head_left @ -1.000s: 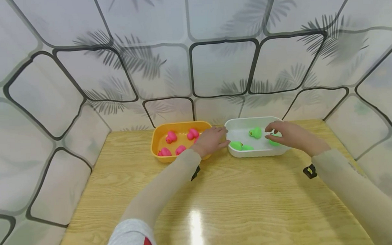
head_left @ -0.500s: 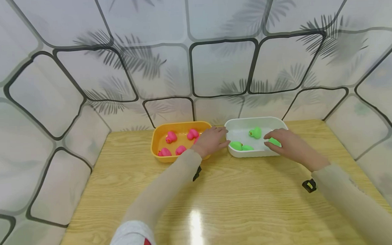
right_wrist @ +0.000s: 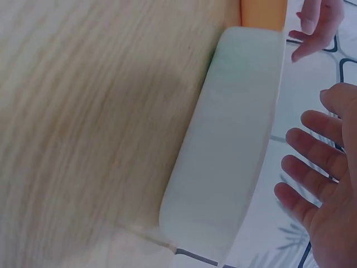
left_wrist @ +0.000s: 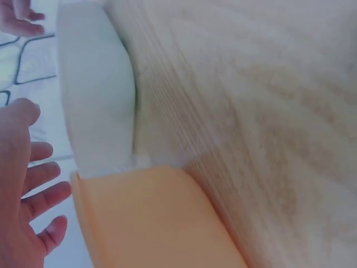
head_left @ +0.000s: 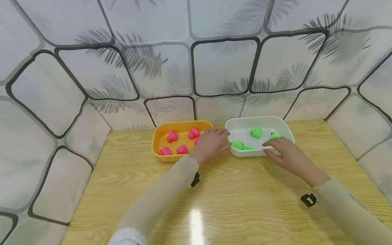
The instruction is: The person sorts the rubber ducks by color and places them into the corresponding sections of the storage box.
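My left hand (head_left: pixel 209 144) hovers over the right end of the orange tray (head_left: pixel 169 158), its fingers loosely spread and holding nothing. Several pink rubber ducks (head_left: pixel 172 136) lie in that tray, one partly hidden by the hand. Above the front right rim of the white tray (head_left: pixel 253 153) is my right hand (head_left: pixel 291 158), with nothing in its grasp. Green rubber ducks (head_left: pixel 256 132) lie in the white tray; a green duck (head_left: pixel 275 135) at its right shows just beyond the right fingertips. Each wrist view shows its hand (left_wrist: pixel 28 195) (right_wrist: pixel 329 178) with fingers apart, above the tray rims.
The two trays stand side by side at the back of the wooden table (head_left: pixel 218 201), with a narrow gap between them. Close behind rises a patterned wall (head_left: pixel 223 67), which also encloses the left and right sides. Dark wrist devices (head_left: pixel 308 200) hang under both sleeves.
My right hand has drawn back toward me from over the white tray to its front rim, uncovering more of the right-hand green duck. My left hand stays nearly still.
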Motion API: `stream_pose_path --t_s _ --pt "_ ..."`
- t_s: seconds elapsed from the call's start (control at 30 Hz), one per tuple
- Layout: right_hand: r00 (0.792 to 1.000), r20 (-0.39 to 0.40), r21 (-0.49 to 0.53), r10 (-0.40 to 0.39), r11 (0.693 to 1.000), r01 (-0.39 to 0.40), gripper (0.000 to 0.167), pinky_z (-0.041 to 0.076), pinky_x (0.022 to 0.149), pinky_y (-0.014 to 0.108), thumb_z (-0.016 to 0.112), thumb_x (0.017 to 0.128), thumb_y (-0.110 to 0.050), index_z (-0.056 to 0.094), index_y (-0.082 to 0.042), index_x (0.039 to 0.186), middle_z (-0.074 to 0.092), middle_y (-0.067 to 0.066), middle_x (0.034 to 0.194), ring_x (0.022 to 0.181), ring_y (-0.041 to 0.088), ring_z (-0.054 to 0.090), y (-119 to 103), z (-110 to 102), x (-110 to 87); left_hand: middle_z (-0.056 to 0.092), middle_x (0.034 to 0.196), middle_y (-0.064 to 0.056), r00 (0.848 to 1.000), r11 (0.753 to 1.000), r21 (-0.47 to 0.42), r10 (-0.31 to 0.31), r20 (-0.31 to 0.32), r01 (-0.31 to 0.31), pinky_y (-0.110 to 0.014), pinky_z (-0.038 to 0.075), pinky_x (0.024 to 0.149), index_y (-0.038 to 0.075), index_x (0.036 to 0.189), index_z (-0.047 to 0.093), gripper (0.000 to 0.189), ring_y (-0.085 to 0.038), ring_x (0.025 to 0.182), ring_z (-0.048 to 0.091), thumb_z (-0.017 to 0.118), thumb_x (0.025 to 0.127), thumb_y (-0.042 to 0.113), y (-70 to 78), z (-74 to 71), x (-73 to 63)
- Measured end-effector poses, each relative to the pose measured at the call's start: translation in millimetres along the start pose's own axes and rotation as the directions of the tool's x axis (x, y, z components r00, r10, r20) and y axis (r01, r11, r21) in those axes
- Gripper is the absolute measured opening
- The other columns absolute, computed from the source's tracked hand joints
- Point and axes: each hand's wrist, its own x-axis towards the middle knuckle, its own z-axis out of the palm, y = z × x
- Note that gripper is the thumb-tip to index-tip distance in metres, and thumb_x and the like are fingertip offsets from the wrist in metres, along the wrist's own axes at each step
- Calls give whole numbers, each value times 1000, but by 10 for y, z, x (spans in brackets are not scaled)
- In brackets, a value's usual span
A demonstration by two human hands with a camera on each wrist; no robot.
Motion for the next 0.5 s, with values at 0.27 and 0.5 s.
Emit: stream_pose_path --t_s 0.27,0.5 --pt "999 -20 23 29 999 -28 36 52 93 55 78 87 1 70 -3 122 71 11 114 107 34 65 -118 59 -124 53 156 -5 996 997 -64 -38 -83 32 -51 41 113 16 154 51 52 -27 136 52 48 110 45 64 12 -284" --pt "998 -51 40 22 999 -20 40 52 94 58 78 85 3 69 -3 124 72 15 120 111 38 66 -213 106 -215 52 156 -10 991 990 -129 -76 -110 61 -58 40 114 13 153 51 53 -33 142 49 50 109 43 80 51 -567"
